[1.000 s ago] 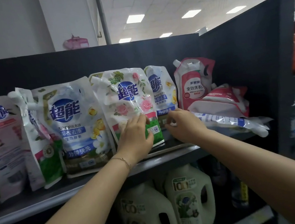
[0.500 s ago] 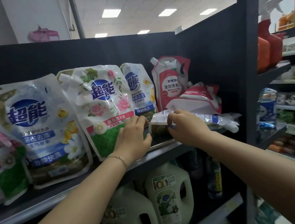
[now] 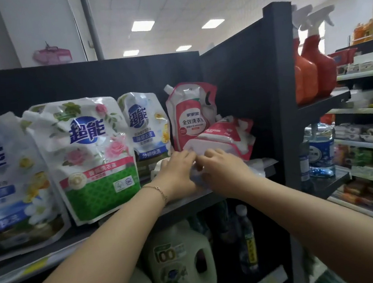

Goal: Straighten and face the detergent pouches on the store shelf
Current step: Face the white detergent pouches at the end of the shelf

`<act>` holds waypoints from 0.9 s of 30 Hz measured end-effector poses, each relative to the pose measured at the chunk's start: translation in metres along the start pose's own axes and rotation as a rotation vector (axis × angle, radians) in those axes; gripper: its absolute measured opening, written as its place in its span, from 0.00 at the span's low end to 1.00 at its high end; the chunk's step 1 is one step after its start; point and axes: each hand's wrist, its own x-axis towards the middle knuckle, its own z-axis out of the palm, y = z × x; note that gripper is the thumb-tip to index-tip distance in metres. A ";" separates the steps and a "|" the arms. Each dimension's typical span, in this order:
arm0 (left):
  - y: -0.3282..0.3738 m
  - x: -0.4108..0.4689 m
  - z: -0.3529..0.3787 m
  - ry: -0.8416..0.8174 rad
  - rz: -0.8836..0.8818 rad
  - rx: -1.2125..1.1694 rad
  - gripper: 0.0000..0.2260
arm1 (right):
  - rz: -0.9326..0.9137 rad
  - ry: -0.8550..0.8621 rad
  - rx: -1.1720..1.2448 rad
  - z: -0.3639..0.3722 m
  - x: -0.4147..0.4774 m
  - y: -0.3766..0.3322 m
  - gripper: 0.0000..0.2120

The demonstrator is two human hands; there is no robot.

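Note:
Detergent pouches stand on the dark shelf (image 3: 187,202): a blue-and-white pouch (image 3: 7,185) at far left, a rose-print pouch with a green base (image 3: 89,157), a narrow blue pouch (image 3: 146,127) behind it and an upright red-and-white pouch (image 3: 191,115). A second red-and-white pouch (image 3: 224,137) leans slumped against the side panel. Below it a flat white pouch (image 3: 259,163) lies on its side. My left hand (image 3: 177,172) and my right hand (image 3: 224,172) meet at its near end, and both grip it with curled fingers. Most of this pouch is hidden by my hands.
A black side panel (image 3: 283,83) closes the shelf on the right. Beyond it are red spray bottles (image 3: 315,75) and a blue bottle (image 3: 319,149) on side shelves. Pale detergent jugs (image 3: 182,258) stand on the shelf below.
My left hand left the rose-print pouch and moved right to join my right hand on the flat white pouch. My view swung to the right.

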 end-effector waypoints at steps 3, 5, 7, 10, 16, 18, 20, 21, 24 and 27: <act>0.007 0.012 0.002 -0.019 -0.022 -0.030 0.22 | -0.070 -0.028 0.029 -0.004 0.002 0.010 0.18; 0.009 0.012 0.002 0.011 -0.020 -0.115 0.20 | -0.114 -0.025 0.057 -0.009 0.003 0.016 0.18; 0.012 0.008 0.004 0.039 -0.025 -0.149 0.18 | -0.144 -0.030 0.093 -0.010 0.002 0.021 0.18; 0.015 0.004 0.008 0.117 -0.021 -0.097 0.13 | -0.180 -0.047 0.108 -0.010 0.000 0.026 0.20; 0.016 0.012 0.011 0.188 -0.090 -0.149 0.08 | -0.386 0.247 0.103 -0.019 -0.010 0.032 0.09; 0.007 0.018 0.011 0.212 -0.152 -0.150 0.07 | -0.475 0.370 0.103 -0.020 -0.010 0.035 0.04; -0.003 0.021 0.011 0.249 -0.201 -0.172 0.05 | -0.536 0.445 0.083 -0.017 -0.004 0.038 0.02; -0.008 0.023 0.010 0.284 -0.223 -0.186 0.05 | -0.558 0.482 0.079 -0.015 -0.001 0.039 0.03; -0.024 0.026 0.009 0.391 -0.332 -0.256 0.06 | -0.587 0.573 0.037 -0.008 0.009 0.039 0.05; -0.039 0.027 0.007 0.509 -0.438 -0.354 0.08 | -0.558 0.590 -0.085 -0.003 0.020 0.035 0.18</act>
